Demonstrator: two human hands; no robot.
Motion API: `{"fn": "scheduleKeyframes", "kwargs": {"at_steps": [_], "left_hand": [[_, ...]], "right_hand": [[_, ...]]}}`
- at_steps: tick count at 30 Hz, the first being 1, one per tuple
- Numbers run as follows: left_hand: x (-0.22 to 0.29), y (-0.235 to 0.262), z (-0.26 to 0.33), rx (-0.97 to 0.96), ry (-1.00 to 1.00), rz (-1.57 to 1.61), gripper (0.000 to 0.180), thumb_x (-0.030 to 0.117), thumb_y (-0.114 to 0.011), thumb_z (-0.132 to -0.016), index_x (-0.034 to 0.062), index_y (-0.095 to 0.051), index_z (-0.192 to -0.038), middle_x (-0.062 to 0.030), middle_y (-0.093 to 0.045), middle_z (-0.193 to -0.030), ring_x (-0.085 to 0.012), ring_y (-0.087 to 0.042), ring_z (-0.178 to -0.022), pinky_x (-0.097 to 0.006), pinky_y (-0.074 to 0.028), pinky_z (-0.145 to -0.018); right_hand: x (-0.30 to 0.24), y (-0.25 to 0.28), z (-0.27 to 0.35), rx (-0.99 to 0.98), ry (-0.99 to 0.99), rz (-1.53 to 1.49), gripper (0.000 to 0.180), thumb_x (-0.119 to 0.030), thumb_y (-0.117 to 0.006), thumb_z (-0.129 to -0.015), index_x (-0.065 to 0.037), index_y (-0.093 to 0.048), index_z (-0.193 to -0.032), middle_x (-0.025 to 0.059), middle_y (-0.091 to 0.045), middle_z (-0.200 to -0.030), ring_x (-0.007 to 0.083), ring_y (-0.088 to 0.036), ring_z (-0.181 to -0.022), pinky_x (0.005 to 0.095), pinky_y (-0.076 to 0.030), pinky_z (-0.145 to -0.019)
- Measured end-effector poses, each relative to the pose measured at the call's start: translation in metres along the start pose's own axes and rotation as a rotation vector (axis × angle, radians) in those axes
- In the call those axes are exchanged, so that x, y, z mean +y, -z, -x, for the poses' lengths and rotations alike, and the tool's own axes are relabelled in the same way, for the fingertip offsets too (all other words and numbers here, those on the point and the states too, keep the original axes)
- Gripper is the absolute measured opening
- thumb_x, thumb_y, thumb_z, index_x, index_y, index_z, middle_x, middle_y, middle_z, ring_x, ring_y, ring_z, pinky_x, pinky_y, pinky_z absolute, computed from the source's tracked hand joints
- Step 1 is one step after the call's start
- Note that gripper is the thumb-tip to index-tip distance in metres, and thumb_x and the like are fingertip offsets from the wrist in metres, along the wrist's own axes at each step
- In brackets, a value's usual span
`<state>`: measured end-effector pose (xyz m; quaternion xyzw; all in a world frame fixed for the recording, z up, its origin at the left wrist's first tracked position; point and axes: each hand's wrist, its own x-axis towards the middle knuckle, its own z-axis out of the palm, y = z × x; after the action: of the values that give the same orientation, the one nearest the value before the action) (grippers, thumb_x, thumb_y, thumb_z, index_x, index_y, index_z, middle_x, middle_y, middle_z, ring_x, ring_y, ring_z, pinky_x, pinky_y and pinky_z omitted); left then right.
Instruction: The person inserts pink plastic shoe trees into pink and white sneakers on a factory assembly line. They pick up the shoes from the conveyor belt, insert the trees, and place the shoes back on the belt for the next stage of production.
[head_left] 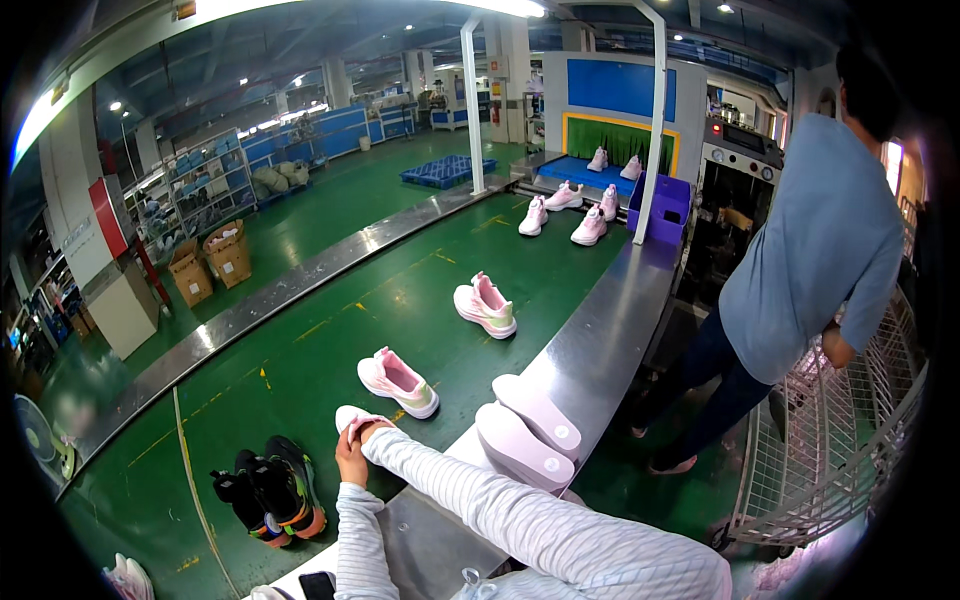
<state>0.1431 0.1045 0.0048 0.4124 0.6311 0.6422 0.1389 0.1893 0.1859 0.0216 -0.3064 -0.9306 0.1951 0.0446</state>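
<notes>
A pale pink and white shoe [350, 417] is gripped at the near edge of the green conveyor belt. My left hand [351, 463] is closed on its near side. My right hand [374, 433] reaches across from the right and pinches the shoe's upper; its own sleeve partly covers it. Just beyond, a pink sneaker [398, 384] stands upright on the belt, with another pink sneaker [486, 306] farther along. Beside my right forearm, two pale pink soles [528, 432] lie on the metal ledge [603, 342].
Black sneakers [268, 492] with orange and green trim stand on the belt at left. Several pink shoes [590, 226] sit near the machine opening [622, 140]. A purple crate [662, 208] is beside it. At right, a person in blue [800, 250] stands by a wire cart [835, 440].
</notes>
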Motion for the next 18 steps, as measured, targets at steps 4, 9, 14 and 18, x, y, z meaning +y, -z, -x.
{"fn": "scheduleKeyframes", "kwargs": {"at_steps": [4, 9, 14, 18], "left_hand": [[0.005, -0.006, -0.012, -0.041, 0.115, 0.13, 0.026, 0.007, -0.045, -0.083, -0.0007, -0.055, -0.106, -0.0097, -0.06, -0.095, -0.0157, -0.056, -0.088, -0.025, -0.043, -0.078], [-0.021, 0.005, -0.05, -0.207, 0.252, 0.21, 0.028, 0.007, -0.042, -0.083, 0.002, -0.054, -0.107, -0.0068, -0.059, -0.098, -0.0158, -0.056, -0.09, -0.026, -0.045, -0.077], [0.056, -0.004, -0.028, 0.144, -0.263, -0.457, 0.022, 0.016, -0.061, -0.073, -0.0007, -0.058, -0.087, -0.0115, -0.059, -0.078, -0.0248, -0.058, -0.072, -0.031, -0.046, -0.069], [0.063, -0.031, -0.026, -0.192, -0.094, -0.796, 0.018, 0.017, -0.053, -0.075, 0.0011, -0.06, -0.08, -0.0148, -0.06, -0.079, -0.0229, -0.06, -0.07, -0.035, -0.048, -0.065]], "right_hand": [[0.003, 0.004, 0.0, 0.024, 0.019, -0.008, 0.026, -0.024, -0.05, -0.075, -0.012, -0.059, -0.097, 0.0139, -0.059, -0.097, 0.0266, -0.058, -0.089, 0.0348, -0.046, -0.076], [-0.008, 0.034, 0.02, 0.088, 0.141, 0.003, 0.027, -0.022, -0.049, -0.076, -0.011, -0.056, -0.099, 0.0145, -0.058, -0.097, 0.0261, -0.058, -0.087, 0.0352, -0.047, -0.074], [0.055, 0.102, 0.054, 0.552, -0.013, -0.211, 0.015, -0.021, -0.051, -0.077, -0.01, -0.061, -0.079, 0.0119, -0.06, -0.069, 0.0297, -0.06, -0.065, 0.041, -0.048, -0.063], [0.1, 0.105, 0.034, 0.301, -0.128, 0.079, 0.03, -0.026, -0.053, -0.076, -0.012, -0.057, -0.102, 0.011, -0.054, -0.106, 0.0313, -0.051, -0.098, 0.0376, -0.044, -0.082]]}}
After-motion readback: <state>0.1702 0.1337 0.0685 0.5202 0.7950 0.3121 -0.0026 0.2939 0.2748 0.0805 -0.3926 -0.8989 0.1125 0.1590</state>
